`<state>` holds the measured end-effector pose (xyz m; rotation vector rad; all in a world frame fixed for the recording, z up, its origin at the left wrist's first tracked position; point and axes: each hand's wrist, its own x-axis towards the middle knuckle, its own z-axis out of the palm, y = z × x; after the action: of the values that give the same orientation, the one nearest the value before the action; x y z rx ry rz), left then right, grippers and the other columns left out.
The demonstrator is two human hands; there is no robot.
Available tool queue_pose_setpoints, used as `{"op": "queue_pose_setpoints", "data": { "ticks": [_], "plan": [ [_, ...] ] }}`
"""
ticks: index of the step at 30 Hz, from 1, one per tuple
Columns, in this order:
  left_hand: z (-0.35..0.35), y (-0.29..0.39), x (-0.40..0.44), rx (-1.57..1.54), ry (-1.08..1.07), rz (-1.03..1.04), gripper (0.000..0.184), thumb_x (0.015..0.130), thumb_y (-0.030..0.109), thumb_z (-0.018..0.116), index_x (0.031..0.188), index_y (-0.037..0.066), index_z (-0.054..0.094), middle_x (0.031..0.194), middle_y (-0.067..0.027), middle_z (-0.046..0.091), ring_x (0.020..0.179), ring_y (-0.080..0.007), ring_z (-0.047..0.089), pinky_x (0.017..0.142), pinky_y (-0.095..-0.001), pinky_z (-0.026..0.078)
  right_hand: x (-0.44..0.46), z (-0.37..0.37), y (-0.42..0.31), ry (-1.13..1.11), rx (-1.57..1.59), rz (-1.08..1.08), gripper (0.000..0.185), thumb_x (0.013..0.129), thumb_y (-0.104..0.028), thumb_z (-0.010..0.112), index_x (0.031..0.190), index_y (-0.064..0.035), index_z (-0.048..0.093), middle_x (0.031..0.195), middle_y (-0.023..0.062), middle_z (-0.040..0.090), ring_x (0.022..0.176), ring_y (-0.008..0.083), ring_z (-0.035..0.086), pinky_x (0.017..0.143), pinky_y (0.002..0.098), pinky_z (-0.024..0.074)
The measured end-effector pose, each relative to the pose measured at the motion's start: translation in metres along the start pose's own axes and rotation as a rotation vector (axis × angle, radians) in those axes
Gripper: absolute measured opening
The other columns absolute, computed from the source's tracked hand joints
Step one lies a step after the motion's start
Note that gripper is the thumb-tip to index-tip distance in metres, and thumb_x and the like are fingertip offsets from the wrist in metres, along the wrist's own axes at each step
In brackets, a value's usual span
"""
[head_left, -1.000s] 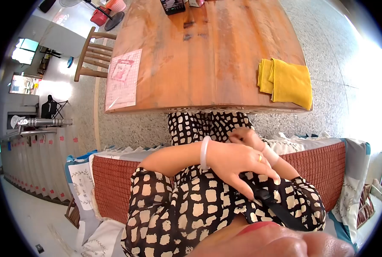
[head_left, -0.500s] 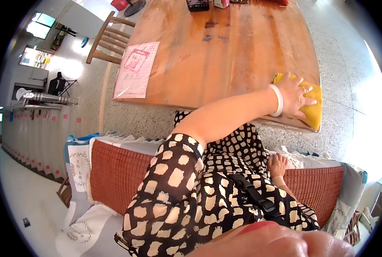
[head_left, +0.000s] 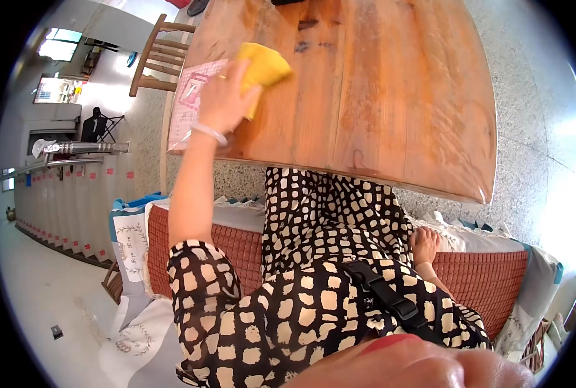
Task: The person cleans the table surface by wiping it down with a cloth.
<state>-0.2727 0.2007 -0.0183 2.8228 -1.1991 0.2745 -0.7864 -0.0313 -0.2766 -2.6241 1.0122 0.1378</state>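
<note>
My left hand (head_left: 222, 103), a white bracelet on its wrist, presses on a yellow cloth (head_left: 266, 64) at the left part of the wooden table (head_left: 378, 97). The hand is smeared by motion, with the cloth bunched under and beside its fingers. Partly behind my hand lies a pink-and-white printed sheet (head_left: 183, 107) at the table's left corner. My right hand (head_left: 425, 244) rests beside my thigh on the edge of the sofa seat, its fingers lying flat and holding nothing.
A clear plastic cover lies over the tabletop. A wooden chair (head_left: 162, 57) stands against the table's left side. Beneath me is a sofa with reddish-brown woven mats (head_left: 479, 284). Farther left are a metal railing (head_left: 94, 147) and a dark folding chair (head_left: 95, 126).
My left hand has swept the yellow cloth from the table's right corner across to its left side, over part of the printed sheet. My right hand stays on the sofa.
</note>
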Motion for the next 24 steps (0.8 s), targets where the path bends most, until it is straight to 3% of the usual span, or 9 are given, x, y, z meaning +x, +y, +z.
{"op": "queue_pose_setpoints", "data": {
  "ticks": [2,4,8,10,11,14,16,21,24],
  "plan": [
    [0.022,-0.047,0.027,0.111,-0.029,-0.224,0.059,0.087,0.042,0.058,0.136,0.012,0.046,0.132,-0.0203,0.052,0.114,-0.0398,0.054,0.096,-0.0482,0.043,0.000,-0.002,-0.001,-0.004,-0.003,0.004,0.026,0.086,-0.027,0.057,0.103,-0.0094,0.064,0.115,0.0067,0.063,0.117,0.0263,0.051,0.108,0.0435,0.0276],
    [0.043,-0.083,0.059,0.134,0.084,-0.334,0.064,0.086,0.053,0.051,0.138,0.016,0.045,0.134,-0.0188,0.052,0.117,-0.0384,0.053,0.098,-0.0499,0.041,0.000,0.001,0.002,-0.009,0.002,-0.003,0.025,0.085,-0.027,0.057,0.103,-0.0096,0.064,0.114,0.0066,0.063,0.116,0.0263,0.051,0.108,0.0433,0.0281],
    [0.051,-0.077,0.086,0.175,0.139,-0.491,0.071,0.085,0.062,0.046,0.140,0.018,0.043,0.131,-0.0191,0.054,0.118,-0.0379,0.054,0.098,-0.0505,0.041,-0.001,-0.004,0.001,-0.008,0.025,-0.014,0.024,0.084,-0.024,0.058,0.102,-0.0097,0.064,0.114,0.0058,0.063,0.116,0.0265,0.051,0.107,0.0441,0.0292],
    [0.037,-0.064,0.081,0.113,0.049,-0.441,0.070,0.085,0.060,0.048,0.139,0.016,0.044,0.130,-0.0198,0.055,0.118,-0.0380,0.054,0.097,-0.0505,0.042,-0.004,-0.006,-0.001,-0.013,0.059,-0.016,0.024,0.084,-0.023,0.059,0.103,-0.0097,0.063,0.114,0.0057,0.063,0.116,0.0265,0.051,0.107,0.0446,0.0299],
    [0.030,-0.055,0.073,0.083,0.002,-0.413,0.070,0.085,0.059,0.050,0.139,0.015,0.045,0.129,-0.0202,0.055,0.118,-0.0380,0.054,0.096,-0.0505,0.042,-0.007,-0.011,-0.003,-0.103,0.114,0.010,0.030,0.083,-0.021,0.060,0.111,-0.0099,0.060,0.120,0.0078,0.059,0.119,0.0281,0.049,0.108,0.0469,0.0292],
    [0.016,-0.014,0.037,-0.028,0.017,-0.160,0.064,0.087,0.049,0.058,0.133,0.006,0.049,0.130,-0.0241,0.052,0.119,-0.0390,0.051,0.099,-0.0460,0.041,-0.030,-0.040,-0.009,-0.029,0.155,-0.170,0.040,0.083,-0.020,0.061,0.121,-0.0102,0.054,0.128,0.0100,0.054,0.124,0.0302,0.044,0.110,0.0503,0.0257],
    [0.014,0.020,0.012,-0.099,0.091,0.075,0.061,0.086,0.045,0.062,0.130,0.005,0.051,0.129,-0.0240,0.052,0.117,-0.0399,0.052,0.098,-0.0461,0.042,-0.049,-0.059,-0.001,-0.081,0.063,-0.157,0.047,0.082,-0.020,0.061,0.127,-0.0100,0.049,0.135,0.0115,0.047,0.131,0.0326,0.037,0.113,0.0554,0.0163],
    [0.006,0.119,0.000,-0.166,0.089,0.289,0.061,0.086,0.044,0.064,0.132,0.007,0.050,0.131,-0.0212,0.051,0.112,-0.0402,0.053,0.098,-0.0481,0.039,-0.074,-0.057,0.021,-0.072,-0.057,-0.106,0.047,0.084,-0.024,0.058,0.128,-0.0102,0.049,0.138,0.0116,0.044,0.134,0.0320,0.033,0.114,0.0547,0.0124],
    [0.024,0.155,0.034,-0.182,0.210,0.393,0.060,0.087,0.045,0.061,0.134,0.011,0.049,0.134,-0.0190,0.049,0.114,-0.0390,0.051,0.098,-0.0484,0.038,-0.072,-0.058,0.016,-0.083,-0.073,-0.097,0.046,0.085,-0.027,0.056,0.128,-0.0105,0.050,0.139,0.0115,0.043,0.135,0.0316,0.032,0.114,0.0544,0.0122]
  ]
}}
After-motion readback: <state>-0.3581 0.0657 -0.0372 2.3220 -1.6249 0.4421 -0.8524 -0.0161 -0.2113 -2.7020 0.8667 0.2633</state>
